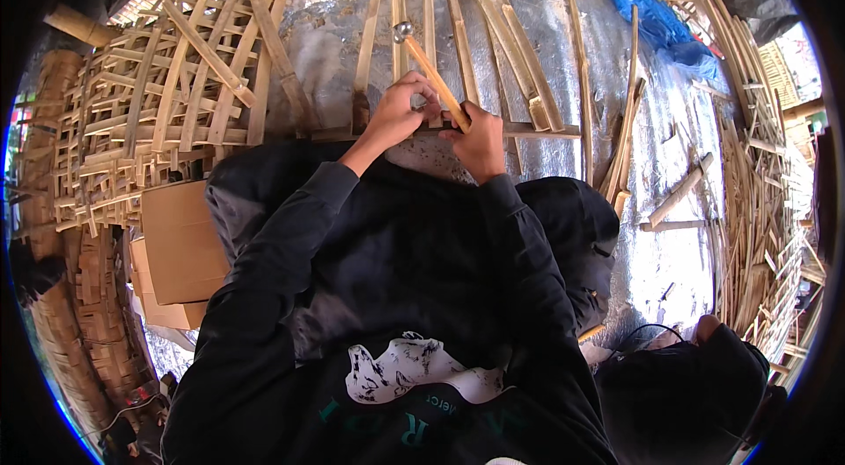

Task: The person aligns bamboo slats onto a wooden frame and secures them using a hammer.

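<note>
My right hand [480,141] is wrapped round the lower end of a hammer [434,78] with a pale wooden handle. Its shiny metal head points up and away to the left, over the bamboo slats. Just left of it, my left hand [398,113] has its fingers curled together, above the near ends of the slats; anything between those fingertips is too small to make out. Several split bamboo slats [461,38] run away from me side by side. A crosswise strip [550,132] lies along their near ends.
To the left lies a woven bamboo lattice [176,69], with a cardboard box [183,241] nearer me. Shiny silver sheeting [664,276] covers the ground. Blue plastic [664,25] sits at the far right, near piled bamboo strips [757,227]. Dark fabric [682,386] is at the lower right.
</note>
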`<state>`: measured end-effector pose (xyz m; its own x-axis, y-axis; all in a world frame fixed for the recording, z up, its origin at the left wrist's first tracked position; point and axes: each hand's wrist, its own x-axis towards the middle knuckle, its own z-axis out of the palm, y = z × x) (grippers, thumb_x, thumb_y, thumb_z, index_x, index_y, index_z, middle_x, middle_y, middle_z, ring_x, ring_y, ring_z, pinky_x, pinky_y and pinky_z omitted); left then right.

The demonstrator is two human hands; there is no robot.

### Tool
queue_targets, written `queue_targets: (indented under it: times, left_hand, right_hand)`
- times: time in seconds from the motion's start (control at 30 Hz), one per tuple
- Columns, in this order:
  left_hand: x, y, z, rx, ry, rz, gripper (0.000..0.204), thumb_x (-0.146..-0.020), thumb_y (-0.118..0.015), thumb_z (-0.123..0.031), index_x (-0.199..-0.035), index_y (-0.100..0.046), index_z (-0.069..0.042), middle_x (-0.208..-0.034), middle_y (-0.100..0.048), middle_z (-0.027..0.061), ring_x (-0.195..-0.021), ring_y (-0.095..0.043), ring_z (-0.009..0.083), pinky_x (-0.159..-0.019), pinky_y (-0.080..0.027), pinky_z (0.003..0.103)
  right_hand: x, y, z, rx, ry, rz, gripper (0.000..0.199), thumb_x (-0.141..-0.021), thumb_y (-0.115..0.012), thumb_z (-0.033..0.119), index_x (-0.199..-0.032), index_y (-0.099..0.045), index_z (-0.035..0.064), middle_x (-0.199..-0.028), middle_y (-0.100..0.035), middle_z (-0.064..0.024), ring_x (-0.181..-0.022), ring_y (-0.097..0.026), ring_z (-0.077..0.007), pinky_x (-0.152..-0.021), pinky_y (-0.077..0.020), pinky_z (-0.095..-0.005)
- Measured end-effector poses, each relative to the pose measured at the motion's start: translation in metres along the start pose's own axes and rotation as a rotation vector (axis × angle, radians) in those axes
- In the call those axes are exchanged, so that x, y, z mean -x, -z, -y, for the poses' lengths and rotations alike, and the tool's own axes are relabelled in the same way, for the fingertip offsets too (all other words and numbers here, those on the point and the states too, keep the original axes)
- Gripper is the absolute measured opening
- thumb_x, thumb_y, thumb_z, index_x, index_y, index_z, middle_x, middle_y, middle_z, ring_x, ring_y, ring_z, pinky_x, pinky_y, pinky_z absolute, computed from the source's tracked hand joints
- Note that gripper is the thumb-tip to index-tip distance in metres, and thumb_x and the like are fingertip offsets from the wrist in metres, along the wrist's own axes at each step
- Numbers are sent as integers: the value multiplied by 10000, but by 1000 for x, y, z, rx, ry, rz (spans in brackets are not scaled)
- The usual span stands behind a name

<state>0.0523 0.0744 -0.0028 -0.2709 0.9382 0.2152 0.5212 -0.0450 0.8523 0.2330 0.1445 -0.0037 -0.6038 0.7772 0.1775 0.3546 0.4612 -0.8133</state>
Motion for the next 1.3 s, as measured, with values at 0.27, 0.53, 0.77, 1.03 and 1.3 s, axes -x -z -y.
queue_targets:
  times: [0.27,0.53,0.77,1.03,1.3]
  left_hand:
    - [4,-4,0,32,-64,-41,141,-834,-766,48,-925,-663,12,-1062,-664,74,-940,-694,252,-824,-545,378]
    - [12,-6,-3,19,-38,-45,157,-841,-761,54,-956,-660,20,-1012,-668,107,-971,-684,263,-876,-528,368]
    - [15,-5,2,-6,-63,-61,153,-837,-775,35,-955,-682,7,-1051,-690,122,-1119,-692,284,-893,-535,376]
    - [14,-3,-1,53,-44,-90,98,-809,-779,11,-869,-730,-49,-1050,-702,79,-976,-695,253,-786,-562,365]
    - [12,-6,-5,11,-85,-114,123,-783,-803,23,-851,-730,-50,-901,-718,55,-969,-657,251,-830,-545,379]
  right_hand:
    - [1,1,2,-18,-14,2,353,-679,-911,18,-914,-655,-41,-883,-748,-182,-857,-747,-362,-733,-557,-396]
    - [1,3,5,20,-12,20,339,-689,-899,17,-909,-648,-42,-883,-744,-195,-872,-737,-391,-737,-556,-412]
    - [0,1,0,-21,-12,28,330,-700,-885,7,-927,-653,-50,-928,-753,-213,-929,-739,-400,-769,-563,-412]
    - [-1,1,0,-4,18,33,306,-723,-880,25,-919,-655,-40,-908,-749,-208,-901,-732,-408,-757,-559,-417]
    - [8,7,0,9,160,-45,248,-853,-832,146,-882,-657,-27,-787,-702,-195,-696,-691,-354,-632,-503,-429]
